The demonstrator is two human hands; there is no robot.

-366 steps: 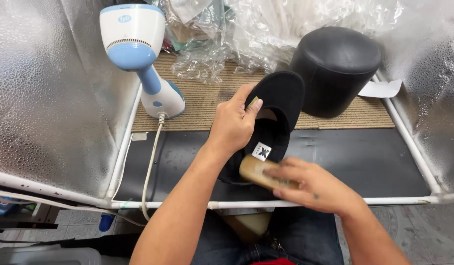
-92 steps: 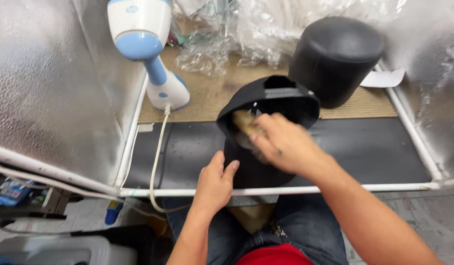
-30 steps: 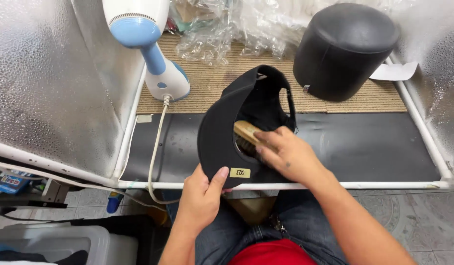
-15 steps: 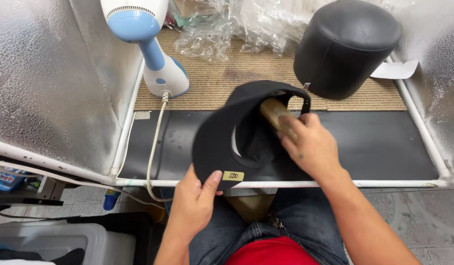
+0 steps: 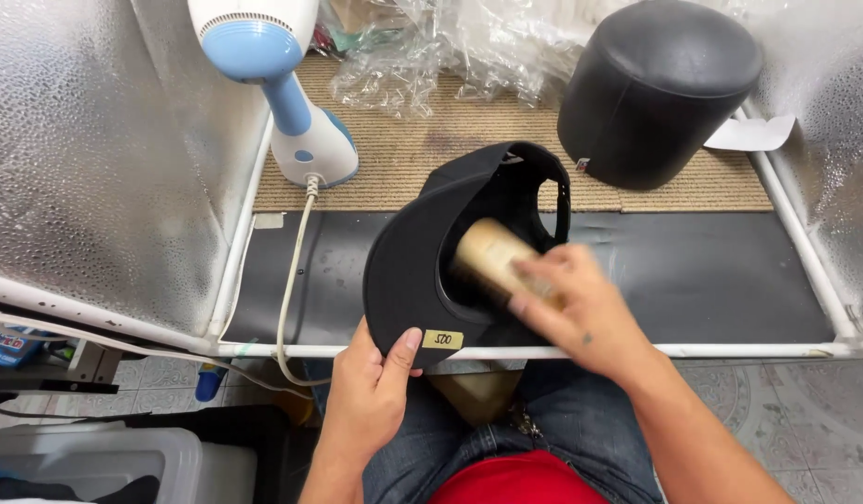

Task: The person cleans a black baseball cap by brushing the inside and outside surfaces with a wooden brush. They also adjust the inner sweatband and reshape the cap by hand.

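Black cap (image 5: pixel 422 271) lies upside down; the left hand (image 5: pixel 371 387) pinches its brim, and the right hand (image 5: pixel 581 308) grips a wooden brush (image 5: pixel 492 257) inside it.

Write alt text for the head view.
Left hand grips the brim of an upturned black cap while the right hand works a tan brush inside it. A steamer and a black stool stand behind.

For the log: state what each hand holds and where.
Left hand grips the black cap by its brim edge. Right hand holds a tan brush by its near end, inside the cap.
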